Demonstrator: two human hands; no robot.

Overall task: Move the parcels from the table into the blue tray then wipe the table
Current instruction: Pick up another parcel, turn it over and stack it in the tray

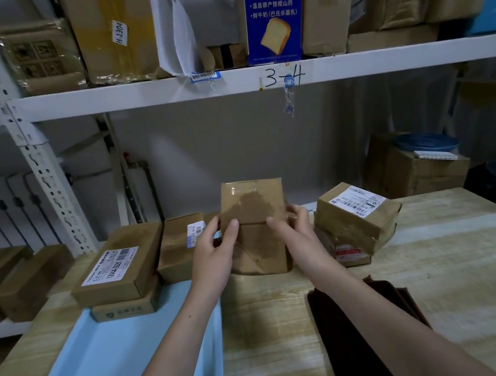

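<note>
Fingers (233, 226) of the left hand (214, 252) curl round the left edge of a tall brown parcel (255, 218), with the thumb pressed on its front. Fingers of the right hand (297, 235) clamp on the right edge the same way. Both hands hold this parcel upright between them. Its bottom looks close to the worktop (438, 257), but I cannot tell if it touches.

Just left of the fingers stands a small parcel with a blue and white sticker (182, 247). Further left lies a flat parcel with a big white label (118, 265), stacked on a thin box (124, 310). That stack sits at the far end of the blue tray (106, 364), which lies below the left arm.

Just right of the fingers is a pile of two parcels; the top one (358, 208) has a white label and the lower one (347, 247) has a red mark.

Below the right arm a dark brown cloth (347, 332) lies flat on the worktop.
</note>
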